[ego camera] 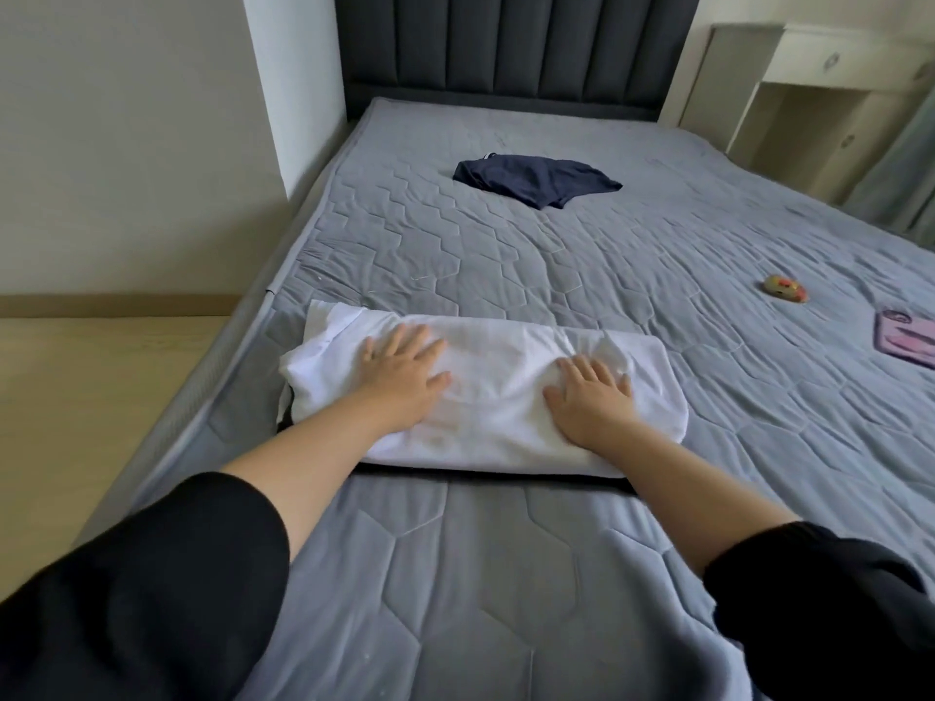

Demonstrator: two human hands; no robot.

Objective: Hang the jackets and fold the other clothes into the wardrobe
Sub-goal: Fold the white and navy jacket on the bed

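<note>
Right now both hands are lying flat on a folded white garment (485,392) that is sitting near the foot of the bed (506,574). The left hand (405,379) is pressing on its left half, fingers straight and slightly spread, fingertips pointing toward the headboard (506,43). The right hand (592,399) is pressing on the right half, fingers straight and close together, with the cloth bunching just beyond the fingertips. Neither hand is pinching the fabric; it is lying wholly under the palms and fingers. A dark edge is showing beneath the white garment. Farther up the bed a navy garment (536,180) is lying crumpled, well apart. A small toy (784,288) and a purple item (908,339) are resting at the right.
</note>
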